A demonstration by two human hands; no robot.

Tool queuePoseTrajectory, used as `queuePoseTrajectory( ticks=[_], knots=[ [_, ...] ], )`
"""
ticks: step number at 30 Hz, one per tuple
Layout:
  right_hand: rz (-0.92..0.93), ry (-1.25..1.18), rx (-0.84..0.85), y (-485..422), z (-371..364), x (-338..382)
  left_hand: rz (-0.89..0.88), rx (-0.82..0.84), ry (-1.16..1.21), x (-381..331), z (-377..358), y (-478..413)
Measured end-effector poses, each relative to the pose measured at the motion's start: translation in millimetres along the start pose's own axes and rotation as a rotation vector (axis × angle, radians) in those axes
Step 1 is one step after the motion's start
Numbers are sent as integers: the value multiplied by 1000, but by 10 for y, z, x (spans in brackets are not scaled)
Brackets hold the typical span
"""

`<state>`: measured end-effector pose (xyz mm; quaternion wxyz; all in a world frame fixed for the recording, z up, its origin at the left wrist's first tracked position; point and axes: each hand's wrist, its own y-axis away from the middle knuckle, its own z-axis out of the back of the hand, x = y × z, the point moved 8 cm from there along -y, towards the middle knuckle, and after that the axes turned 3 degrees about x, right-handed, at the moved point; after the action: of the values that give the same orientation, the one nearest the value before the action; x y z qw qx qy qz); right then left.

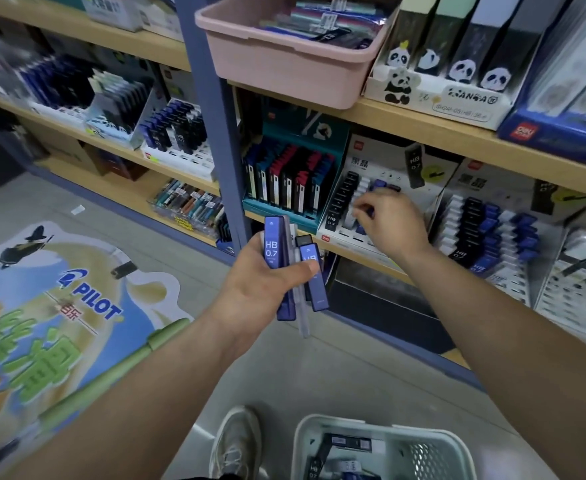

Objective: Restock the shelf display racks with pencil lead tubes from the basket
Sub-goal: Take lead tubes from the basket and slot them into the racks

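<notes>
The left hand [270,275] gripped a fanned bunch of blue tubes [272,249] marked HB 0.7, thumb curled across them, in front of the shelf [364,255] edge. The right hand [390,221] reached into the white rack [426,192] on that shelf, fingers curled down among the slots of black, white and blue tubes. Blur hid whether they pinched one. More tubes lay in the white basket [350,423] on the floor, just beside a shoe [237,441]. A pink tub [277,69] sat on the shelf above.
</notes>
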<state>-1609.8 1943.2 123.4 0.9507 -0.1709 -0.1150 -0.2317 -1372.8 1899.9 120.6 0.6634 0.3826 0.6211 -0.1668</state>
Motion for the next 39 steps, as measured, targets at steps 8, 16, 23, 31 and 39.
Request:
queuePoseTrajectory(
  ticks=[8, 16, 23, 31, 39],
  knots=[
    [-74, -165, -21, 228, 145, 142, 7, -8, 27, 17, 0, -16],
    [-181, -1071, 279, 1051, 92, 737, 8, 11, 30, 59, -118, -17],
    [-180, -1087, 319, 1097, 112, 645, 23, 45, 41, 51, -279, -13],
    [-244, -1222, 200, 1122, 189, 495, 33, 41, -33, 100, -310, -77],
    [-444, -1035, -156, 844, 339, -191, 45, 9, -78, 140, -233, -119]
  ],
)
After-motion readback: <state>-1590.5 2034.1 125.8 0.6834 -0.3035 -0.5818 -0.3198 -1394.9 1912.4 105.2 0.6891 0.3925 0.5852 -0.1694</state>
